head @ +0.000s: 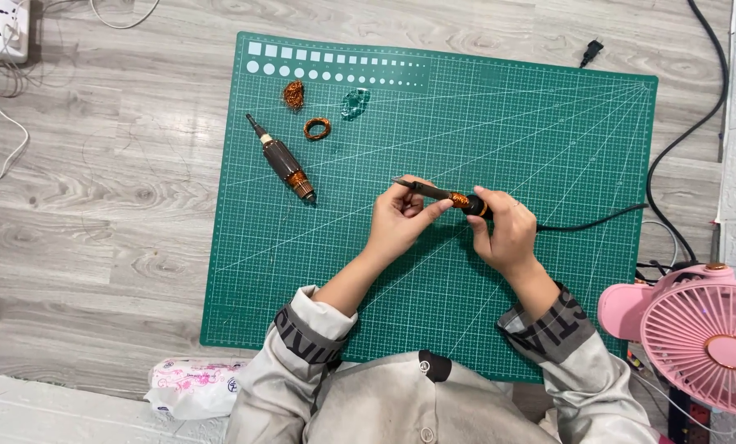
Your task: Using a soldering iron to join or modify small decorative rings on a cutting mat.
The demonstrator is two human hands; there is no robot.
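Head view. Green cutting mat [549, 148] on a grey wood floor. Just right of mat centre, a dark motor rotor [450, 197] with copper winding is held level: left hand [397, 220] pinches its thin shaft end, right hand [504, 230] grips the wound end, a black cord running off toward 3 o'clock. A second rotor [284, 160] lies untouched at 10 o'clock. At 11 o'clock: a copper wire tangle [293, 94], a copper ring [318, 128], a greenish clump [355, 103]. Judged: winding apparently partly stripped; both rotors retain copper.
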